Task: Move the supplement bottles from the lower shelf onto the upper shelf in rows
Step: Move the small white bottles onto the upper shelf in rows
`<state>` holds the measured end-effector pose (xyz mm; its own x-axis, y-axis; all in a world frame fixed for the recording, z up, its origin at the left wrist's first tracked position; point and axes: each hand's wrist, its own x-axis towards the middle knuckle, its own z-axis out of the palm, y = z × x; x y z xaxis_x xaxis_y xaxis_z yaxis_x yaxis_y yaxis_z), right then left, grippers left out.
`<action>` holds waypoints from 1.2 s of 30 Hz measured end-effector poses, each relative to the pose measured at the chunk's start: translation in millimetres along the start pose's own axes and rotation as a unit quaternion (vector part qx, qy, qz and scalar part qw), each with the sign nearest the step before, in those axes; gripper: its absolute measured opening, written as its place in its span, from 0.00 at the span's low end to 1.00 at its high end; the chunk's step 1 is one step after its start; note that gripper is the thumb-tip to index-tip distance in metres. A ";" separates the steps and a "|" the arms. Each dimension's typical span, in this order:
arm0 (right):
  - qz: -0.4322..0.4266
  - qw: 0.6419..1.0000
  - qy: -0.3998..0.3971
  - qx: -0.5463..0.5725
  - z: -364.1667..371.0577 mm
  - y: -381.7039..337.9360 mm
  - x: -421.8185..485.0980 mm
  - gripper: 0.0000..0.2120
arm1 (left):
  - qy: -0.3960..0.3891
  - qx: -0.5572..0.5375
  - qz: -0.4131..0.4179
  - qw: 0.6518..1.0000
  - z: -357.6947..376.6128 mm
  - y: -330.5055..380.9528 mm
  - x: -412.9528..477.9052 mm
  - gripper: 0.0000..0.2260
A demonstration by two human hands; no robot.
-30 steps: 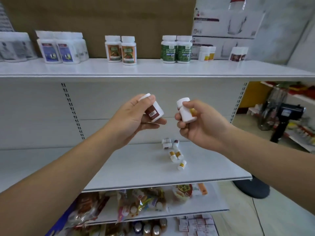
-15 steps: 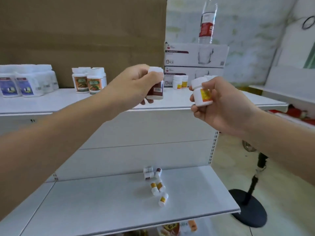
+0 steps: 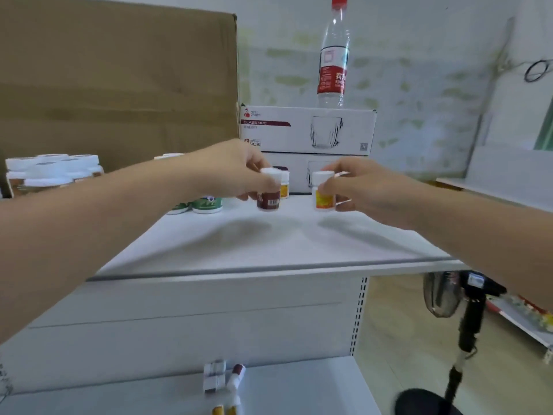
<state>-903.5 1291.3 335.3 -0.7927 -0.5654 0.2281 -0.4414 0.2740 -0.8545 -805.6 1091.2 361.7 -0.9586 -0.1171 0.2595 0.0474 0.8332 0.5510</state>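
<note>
**One head-worn camera, just above the upper shelf**

The single wide-angle view comes from the person's head. It faces forward and slightly down across the upper shelf (image 3: 269,244), whose front edge crosses mid-frame. The left hand (image 3: 236,172) and right hand (image 3: 359,187) sit near the centre, close to the lens. The lower shelf (image 3: 299,390) shows only along the bottom edge.

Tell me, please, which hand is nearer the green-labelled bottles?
Left. The left hand is right beside the green-labelled bottles, just above them; the right hand is farther to their right.
</note>
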 end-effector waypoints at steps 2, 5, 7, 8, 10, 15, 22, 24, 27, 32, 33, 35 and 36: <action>0.003 0.999 -0.023 -0.035 8.6 7.7 19.3 0.09 | -0.031 0.044 -0.003 0.999 5.0 -0.6 17.9 0.08; 0.010 0.997 -0.036 -0.069 23.7 12.7 45.7 0.14 | -0.051 0.068 -0.017 0.996 14.2 -8.0 36.6 0.06; 0.009 0.995 -0.019 -0.096 31.3 12.0 63.0 0.14 | -0.046 0.034 -0.031 0.998 19.9 -17.2 43.0 0.06; 0.006 0.994 -0.012 -0.106 34.2 11.7 70.9 0.15 | -0.037 0.017 -0.031 0.999 22.2 -22.0 44.0 0.06; -0.001 0.993 0.001 -0.117 39.4 12.9 82.6 0.17 | -0.021 0.008 -0.016 1.000 24.6 -30.2 43.4 0.08; -0.051 0.981 0.046 -0.179 46.9 28.4 92.5 0.24 | 0.008 0.020 -0.006 1.000 24.7 -39.5 37.2 0.14; -0.056 0.978 0.059 -0.193 46.4 34.0 98.5 0.24 | 0.001 0.027 0.003 1.000 22.4 -38.3 34.8 0.16; -0.057 0.976 0.062 -0.199 47.6 35.1 99.4 0.23 | 0.004 0.027 0.000 1.000 22.6 -38.5 34.7 0.16; -0.053 0.974 0.065 -0.209 48.0 34.2 98.5 0.23 | 0.009 0.018 0.000 1.000 24.6 -40.1 36.2 0.14; -0.052 0.947 0.033 -0.315 49.6 26.2 85.1 0.27 | 0.025 0.014 0.009 1.000 23.6 -41.5 36.6 0.10; -0.049 0.936 0.012 -0.349 47.7 22.7 78.5 0.27 | 0.027 0.015 0.010 0.999 22.9 -40.5 35.3 0.11; -0.040 0.917 -0.034 -0.396 37.4 15.7 62.5 0.24 | 0.032 0.012 0.011 0.999 21.2 -38.1 32.8 0.12; -0.033 0.913 -0.051 -0.404 29.7 13.1 53.7 0.23 | 0.034 0.009 0.011 0.999 20.4 -36.5 32.0 0.13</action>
<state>-939.4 1241.4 322.5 -0.7285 -0.6592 0.1866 -0.6850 0.6984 -0.2072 -843.8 1068.1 333.7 -0.9360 -0.1347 0.3251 0.0623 0.8459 0.5297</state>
